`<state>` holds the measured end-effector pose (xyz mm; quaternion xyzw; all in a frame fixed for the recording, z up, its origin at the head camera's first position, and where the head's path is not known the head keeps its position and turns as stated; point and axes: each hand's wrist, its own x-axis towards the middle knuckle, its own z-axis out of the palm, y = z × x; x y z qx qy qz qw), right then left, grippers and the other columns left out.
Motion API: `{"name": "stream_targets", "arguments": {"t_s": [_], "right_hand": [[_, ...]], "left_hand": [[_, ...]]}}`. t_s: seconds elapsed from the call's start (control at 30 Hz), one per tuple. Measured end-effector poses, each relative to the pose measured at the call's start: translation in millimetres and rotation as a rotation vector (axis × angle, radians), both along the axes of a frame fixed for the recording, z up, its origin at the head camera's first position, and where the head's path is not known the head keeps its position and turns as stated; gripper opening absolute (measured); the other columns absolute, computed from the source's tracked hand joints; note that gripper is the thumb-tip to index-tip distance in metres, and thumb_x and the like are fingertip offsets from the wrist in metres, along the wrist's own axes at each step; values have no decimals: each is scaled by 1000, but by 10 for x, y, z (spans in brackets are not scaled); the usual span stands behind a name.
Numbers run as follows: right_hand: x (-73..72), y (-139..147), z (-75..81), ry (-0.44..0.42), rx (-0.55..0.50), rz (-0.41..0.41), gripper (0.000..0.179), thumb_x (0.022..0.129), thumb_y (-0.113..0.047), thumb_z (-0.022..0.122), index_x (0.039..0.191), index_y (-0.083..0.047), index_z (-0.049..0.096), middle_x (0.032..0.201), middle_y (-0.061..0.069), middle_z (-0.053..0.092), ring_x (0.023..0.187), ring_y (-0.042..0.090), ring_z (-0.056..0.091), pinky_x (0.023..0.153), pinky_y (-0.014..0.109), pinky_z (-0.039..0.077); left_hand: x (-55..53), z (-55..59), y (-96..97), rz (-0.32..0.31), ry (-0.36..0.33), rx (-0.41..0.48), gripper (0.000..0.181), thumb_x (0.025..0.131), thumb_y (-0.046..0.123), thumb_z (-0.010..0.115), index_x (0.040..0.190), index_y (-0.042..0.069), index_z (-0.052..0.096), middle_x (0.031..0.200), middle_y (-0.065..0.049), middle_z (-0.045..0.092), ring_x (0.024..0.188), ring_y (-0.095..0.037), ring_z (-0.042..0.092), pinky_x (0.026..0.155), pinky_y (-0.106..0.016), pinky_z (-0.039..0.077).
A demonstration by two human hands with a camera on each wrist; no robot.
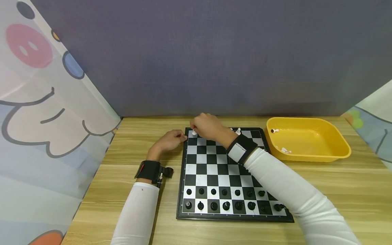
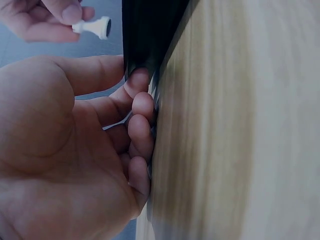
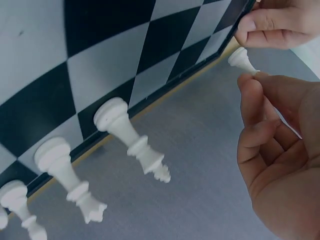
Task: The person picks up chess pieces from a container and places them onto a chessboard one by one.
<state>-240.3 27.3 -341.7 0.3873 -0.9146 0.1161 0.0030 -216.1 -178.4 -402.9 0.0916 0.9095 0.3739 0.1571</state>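
Observation:
My right hand (image 1: 208, 127) pinches a white rook (image 3: 241, 59) by its top between thumb and index finger, over the far left corner of the chessboard (image 1: 184, 170). The base of the rook points toward the board in the right wrist view. At the left edge near that corner, my left hand (image 1: 169, 140) holds the black rim with thumb and fingertips. In the right wrist view a white king (image 3: 131, 137) and a white queen (image 3: 70, 175) stand along the far row, with more white pieces partly cut off. My right forearm hides part of the board.
Two rows of black chess pieces (image 1: 213, 206) stand on the near side of the board. A yellow tray (image 1: 309, 158) to the right holds a few white pieces (image 1: 285, 150). A grey partition (image 1: 214, 68) rises behind the wooden table (image 1: 122, 146).

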Motion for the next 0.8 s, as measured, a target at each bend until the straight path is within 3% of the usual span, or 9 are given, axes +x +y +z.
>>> {"name": "stream_targets", "arguments": {"t_s": [0.23,0.67,0.8], "right_hand": [[-38,-69,-59,-1,10,-46,30,97,-1,57,71,-15,55,69,-2,50,63,14,47,56,27,35],[-70,-116,-117,-42,34,-72,27,96,1,54,75,-14,63,72,-1,56,64,14,49,56,27,38],[-61,-116,-119,-54,46,-74,21,97,-1,56,85,-12,69,81,2,66,69,16,56,59,29,44]], "left_hand": [[16,18,31,-6,17,-4,26,106,29,50,86,13,54,78,0,46,73,-19,46,67,-32,37],[11,8,35,-3,11,14,27,107,30,50,87,12,54,77,0,46,71,-18,46,66,-31,37],[13,2,32,-1,12,13,28,107,30,51,85,12,53,76,0,45,71,-18,45,66,-31,37]]}}
